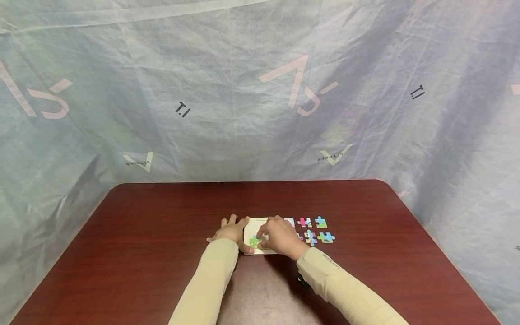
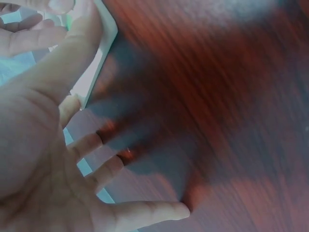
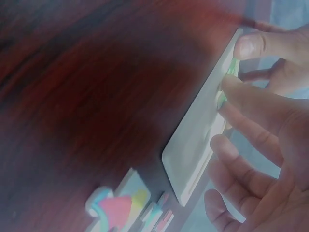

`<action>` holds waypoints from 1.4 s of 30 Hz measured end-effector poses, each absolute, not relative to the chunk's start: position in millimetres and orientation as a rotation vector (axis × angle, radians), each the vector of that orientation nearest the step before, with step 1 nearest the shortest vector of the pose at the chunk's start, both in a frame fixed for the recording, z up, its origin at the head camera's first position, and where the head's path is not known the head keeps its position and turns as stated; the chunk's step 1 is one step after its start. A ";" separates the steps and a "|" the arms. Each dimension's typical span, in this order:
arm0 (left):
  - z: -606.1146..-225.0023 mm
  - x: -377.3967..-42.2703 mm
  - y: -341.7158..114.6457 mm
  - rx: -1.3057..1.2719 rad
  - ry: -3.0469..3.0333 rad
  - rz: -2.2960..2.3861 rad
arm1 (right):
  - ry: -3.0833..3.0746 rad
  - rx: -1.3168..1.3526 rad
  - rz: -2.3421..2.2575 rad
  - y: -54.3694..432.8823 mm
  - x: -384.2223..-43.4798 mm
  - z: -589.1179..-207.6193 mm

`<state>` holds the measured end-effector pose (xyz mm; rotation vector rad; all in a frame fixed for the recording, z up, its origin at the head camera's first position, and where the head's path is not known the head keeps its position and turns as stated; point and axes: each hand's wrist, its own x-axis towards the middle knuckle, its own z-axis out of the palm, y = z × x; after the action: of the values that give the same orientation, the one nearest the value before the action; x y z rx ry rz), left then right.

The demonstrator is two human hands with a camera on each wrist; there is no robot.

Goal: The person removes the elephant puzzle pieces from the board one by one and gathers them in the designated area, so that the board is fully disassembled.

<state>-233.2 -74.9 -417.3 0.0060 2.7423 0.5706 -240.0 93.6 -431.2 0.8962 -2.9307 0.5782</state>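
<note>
A pale puzzle board (image 1: pixel 256 224) lies flat on the table, with a green puzzle piece (image 1: pixel 253 242) in its near left part. Fingers spread, my left hand (image 1: pixel 229 232) rests at the board's left edge. Its thumb (image 3: pixel 248 47) presses the near left corner, while the other fingers touch the table. My right hand (image 1: pixel 281 235) is over the board and pinches a small green puzzle piece (image 3: pixel 221 100) between thumb and index finger. Most of that piece is hidden by the fingers, and the hand covers the board's right part.
Several loose colourful puzzle pieces lie right of the board, among them a blue and green one (image 1: pixel 321 222) and a pink one (image 1: pixel 304 222). The dark red table (image 1: pixel 162 216) has a grey fabric curtain (image 1: pixel 227 90) behind it and at its sides.
</note>
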 end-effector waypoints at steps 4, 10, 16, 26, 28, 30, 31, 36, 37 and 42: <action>-412.2 -230.0 -72.5 0.006 2.747 0.560 | -2.913 0.914 0.550 98.5 -239.8 -431.1; -408.4 -227.2 -70.9 0.011 2.758 0.544 | -2.914 0.910 0.561 105.7 -240.1 -430.5; -406.1 -225.5 -69.5 0.010 2.756 0.543 | -2.928 0.920 0.569 109.6 -239.7 -430.8; -404.8 -225.3 -69.9 0.014 2.744 0.541 | -2.892 0.931 0.552 110.6 -241.5 -433.4; -404.5 -225.5 -70.0 0.015 2.741 0.544 | -2.893 0.931 0.546 111.1 -242.3 -434.5; -404.8 -225.8 -70.2 0.015 2.740 0.544 | -2.890 0.934 0.536 111.7 -242.8 -435.5; -405.0 -225.9 -70.2 0.015 2.740 0.545 | -2.890 0.935 0.534 112.0 -243.1 -435.8; -404.1 -225.1 -70.1 0.010 2.739 0.546 | -2.885 0.963 0.529 114.7 -244.0 -435.5; -403.6 -224.9 -70.0 0.008 2.738 0.548 | -2.884 0.969 0.532 115.3 -244.3 -434.9; -402.5 -225.5 -70.3 0.003 2.736 0.551 | -2.875 0.970 0.586 117.9 -245.5 -430.5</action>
<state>-225.5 -70.3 -402.5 0.0031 2.7359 0.5510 -245.5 117.9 -430.5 0.9700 -2.8750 0.5865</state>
